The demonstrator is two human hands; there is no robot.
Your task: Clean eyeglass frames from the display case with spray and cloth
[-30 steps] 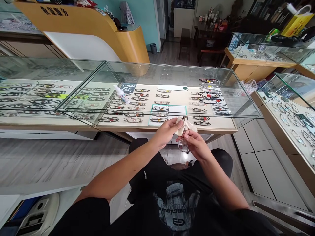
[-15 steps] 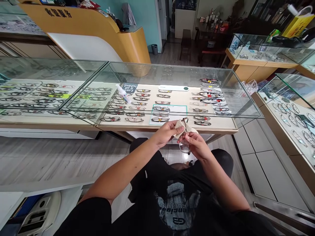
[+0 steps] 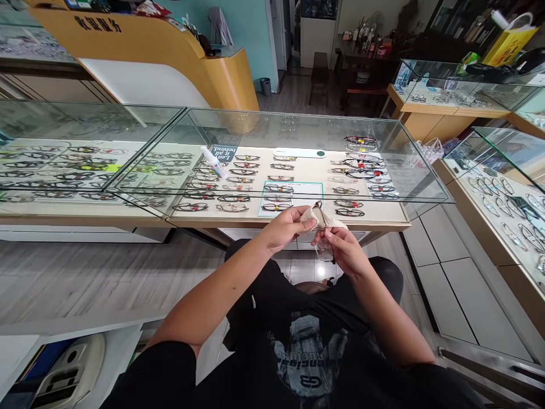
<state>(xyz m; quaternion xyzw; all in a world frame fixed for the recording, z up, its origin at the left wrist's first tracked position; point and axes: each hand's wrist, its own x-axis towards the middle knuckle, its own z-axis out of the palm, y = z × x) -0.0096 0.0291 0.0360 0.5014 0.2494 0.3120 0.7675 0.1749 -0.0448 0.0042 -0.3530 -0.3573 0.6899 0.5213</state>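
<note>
A pair of eyeglasses is between my two hands above my lap, one lens hanging below my fingers with small droplets or specks on it. My left hand is closed on a cream cleaning cloth folded around the upper part of the glasses. With thumb and fingers pinched, my right hand grips the frame near its middle. Part of the cloth sticks out above the right fingers. The other lens is hidden by the cloth.
Just ahead stands a glass display case holding rows of eyeglasses. A white spray bottle appears leaning at its left part. More glass cases are on the right. A wooden counter curves behind. A beige device sits at lower left.
My right hand has shifted slightly right with the glasses, and the hanging lens has tilted a little. The left hand keeps the cloth on the upper part.
</note>
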